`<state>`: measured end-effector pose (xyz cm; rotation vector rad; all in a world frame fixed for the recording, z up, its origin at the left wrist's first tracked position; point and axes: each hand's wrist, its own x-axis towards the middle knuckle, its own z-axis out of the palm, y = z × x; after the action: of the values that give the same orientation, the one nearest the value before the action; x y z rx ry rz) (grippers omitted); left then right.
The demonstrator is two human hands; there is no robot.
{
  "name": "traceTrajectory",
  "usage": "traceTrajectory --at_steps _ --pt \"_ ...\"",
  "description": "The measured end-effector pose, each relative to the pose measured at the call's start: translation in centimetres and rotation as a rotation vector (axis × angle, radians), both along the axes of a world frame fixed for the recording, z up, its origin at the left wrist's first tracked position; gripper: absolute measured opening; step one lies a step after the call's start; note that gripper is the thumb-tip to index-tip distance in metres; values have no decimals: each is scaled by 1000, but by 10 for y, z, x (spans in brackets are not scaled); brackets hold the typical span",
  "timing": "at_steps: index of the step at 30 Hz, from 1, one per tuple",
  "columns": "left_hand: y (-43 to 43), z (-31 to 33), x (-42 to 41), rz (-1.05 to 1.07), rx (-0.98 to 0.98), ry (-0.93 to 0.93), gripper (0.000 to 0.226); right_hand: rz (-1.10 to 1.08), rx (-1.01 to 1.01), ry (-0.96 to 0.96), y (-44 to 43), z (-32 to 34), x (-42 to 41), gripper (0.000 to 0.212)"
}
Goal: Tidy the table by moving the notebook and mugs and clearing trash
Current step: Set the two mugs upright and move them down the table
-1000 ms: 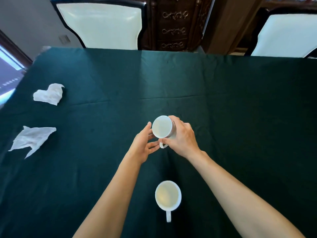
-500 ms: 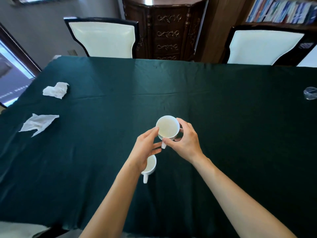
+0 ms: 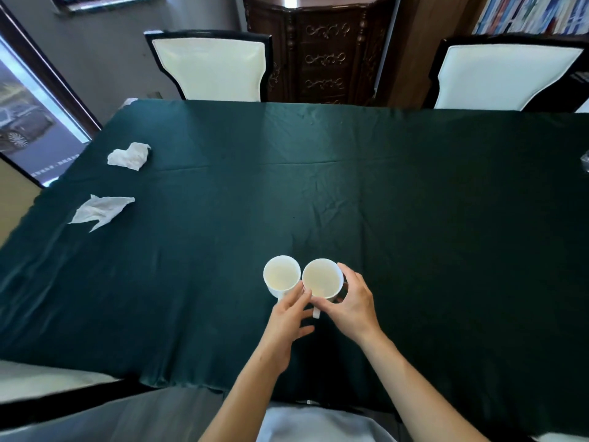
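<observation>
Two round white ceramic mugs (image 3: 282, 275) (image 3: 322, 277) rim to rim on dark green tablecloth (image 3: 414, 218); right hand (image 3: 349, 303) fingers gripping right mug, left hand (image 3: 287, 317) fingers loosely open, touching.

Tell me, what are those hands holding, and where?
Right hand grips the right mug around its body. Left hand touches the left mug near its handle side; grip unclear.

No legible text anywhere.

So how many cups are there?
2. The left cup stands by the left hand; the right cup is in the right hand. They sit side by side, none visibly hidden.
</observation>
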<state>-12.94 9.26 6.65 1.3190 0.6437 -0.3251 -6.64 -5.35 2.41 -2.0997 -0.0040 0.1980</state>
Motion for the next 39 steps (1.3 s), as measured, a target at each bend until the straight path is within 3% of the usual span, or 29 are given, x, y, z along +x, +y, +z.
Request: traceTrajectory --at_steps 17,26,34,39 --pt "-8 -21 17 -58 -14 52 31 -23 -79 72 2 -22 8 91" --pt "-16 -29 24 -83 10 41 43 1 -68 83 -8 -27 20 90" --pt "-21 -28 14 -91 29 22 42 37 -37 148 -14 -28 15 119" --pt "-16 -44 -8 184 245 -70 21 -51 44 132 -24 -32 -5 111"
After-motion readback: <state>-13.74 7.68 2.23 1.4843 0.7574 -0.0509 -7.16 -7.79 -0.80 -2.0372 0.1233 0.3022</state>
